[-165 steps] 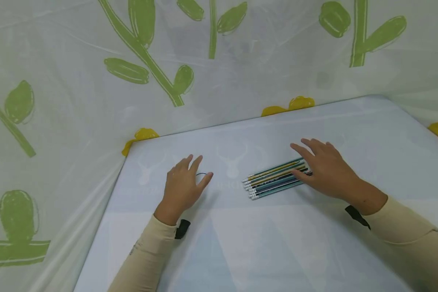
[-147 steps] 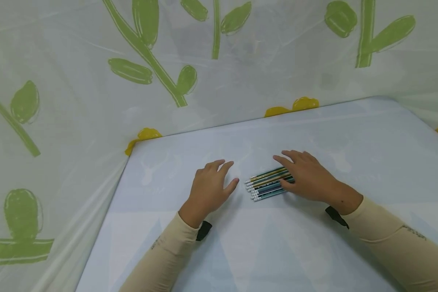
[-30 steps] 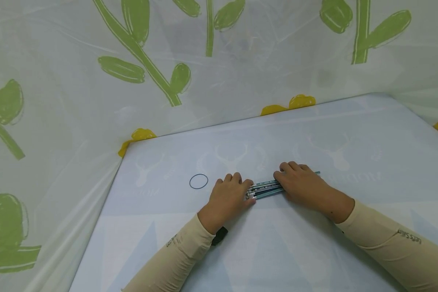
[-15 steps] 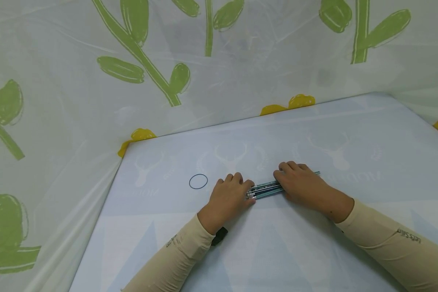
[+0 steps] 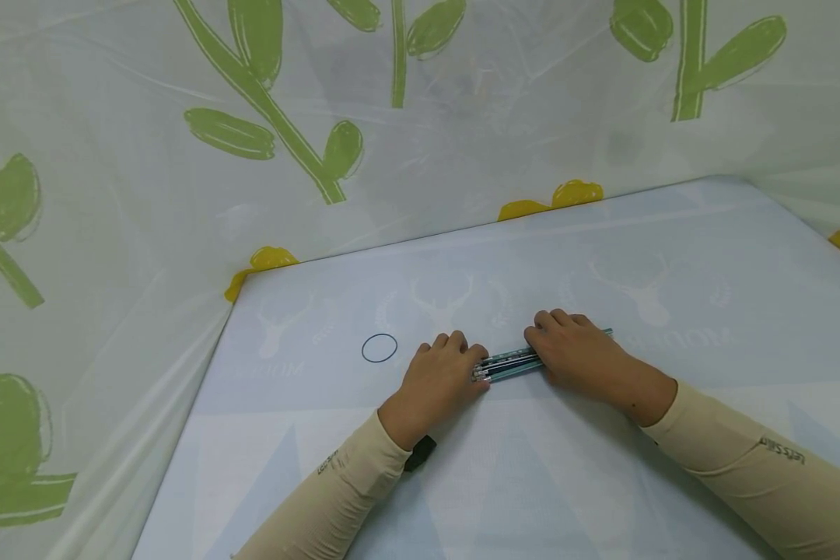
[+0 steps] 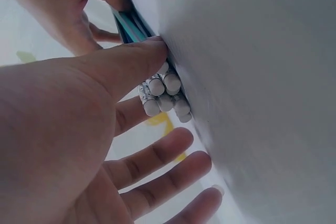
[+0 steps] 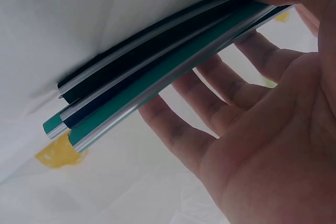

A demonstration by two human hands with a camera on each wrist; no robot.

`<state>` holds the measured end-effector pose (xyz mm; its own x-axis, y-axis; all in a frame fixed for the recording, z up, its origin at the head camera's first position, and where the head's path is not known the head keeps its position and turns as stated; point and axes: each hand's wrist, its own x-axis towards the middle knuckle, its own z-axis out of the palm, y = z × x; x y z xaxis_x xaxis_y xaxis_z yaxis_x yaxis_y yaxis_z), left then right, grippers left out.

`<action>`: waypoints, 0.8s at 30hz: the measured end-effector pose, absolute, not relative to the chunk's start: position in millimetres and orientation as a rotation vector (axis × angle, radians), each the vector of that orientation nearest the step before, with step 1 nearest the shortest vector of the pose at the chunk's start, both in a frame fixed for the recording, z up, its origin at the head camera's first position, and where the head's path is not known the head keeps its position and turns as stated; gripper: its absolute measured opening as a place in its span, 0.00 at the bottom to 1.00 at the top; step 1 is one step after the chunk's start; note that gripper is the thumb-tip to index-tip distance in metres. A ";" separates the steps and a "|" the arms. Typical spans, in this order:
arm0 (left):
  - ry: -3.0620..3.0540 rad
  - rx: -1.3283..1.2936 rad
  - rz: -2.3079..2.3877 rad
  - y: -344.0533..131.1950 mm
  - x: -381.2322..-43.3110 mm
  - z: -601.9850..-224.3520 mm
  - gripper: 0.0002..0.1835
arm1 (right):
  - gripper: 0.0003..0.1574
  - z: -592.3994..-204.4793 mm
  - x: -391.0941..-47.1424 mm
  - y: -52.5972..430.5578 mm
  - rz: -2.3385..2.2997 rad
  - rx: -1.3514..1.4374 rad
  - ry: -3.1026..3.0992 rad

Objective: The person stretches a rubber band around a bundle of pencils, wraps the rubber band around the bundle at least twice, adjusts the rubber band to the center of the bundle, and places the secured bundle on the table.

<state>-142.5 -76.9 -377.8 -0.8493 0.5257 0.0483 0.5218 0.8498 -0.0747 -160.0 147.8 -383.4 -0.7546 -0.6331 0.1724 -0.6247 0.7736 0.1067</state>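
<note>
A bundle of pencils (image 5: 509, 364), green, teal and dark with silvery ferrules, lies on the table between my hands. My left hand (image 5: 439, 381) pinches its eraser end between thumb and index finger. The white erasers (image 6: 156, 85) show stacked close together in the left wrist view, while the other left fingers spread loose below them. My right hand (image 5: 582, 364) grips the bundle farther along, thumb on the near side and fingertips on the far side. In the right wrist view the other pencil ends (image 7: 76, 140) stick out past that hand, uneven in length.
A thin blue ring (image 5: 379, 348), like a rubber band, lies on the table to the left of my left hand. The pale printed tablecloth (image 5: 532, 474) reaches back to a white curtain (image 5: 462, 155) with green leaf prints.
Earlier the pencils lay spread flat with both hands open above them. Since then both hands have closed around them and drawn them into a narrow bundle. Over the last second hardly anything moves.
</note>
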 end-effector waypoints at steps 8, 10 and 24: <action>-2.980 -0.849 0.079 -75.9 -142.6 -376.5 0.22 | 0.23 -383.7 -159.2 147.9 -0.062 0.988 -2.782; -2.976 -0.858 0.078 -76.1 -142.5 -376.6 0.22 | 0.24 -383.2 -158.7 147.5 -0.064 0.983 -2.799; -2.918 -0.923 0.046 -77.4 -142.5 -378.9 0.22 | 0.26 -380.1 -157.9 146.3 -0.084 0.902 -2.874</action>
<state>-142.5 -77.4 -378.9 -0.8152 0.5752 0.0675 0.5728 0.8180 -0.0525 -157.9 146.3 -380.1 -0.8131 -0.5725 0.1056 -0.5653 0.8198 0.0912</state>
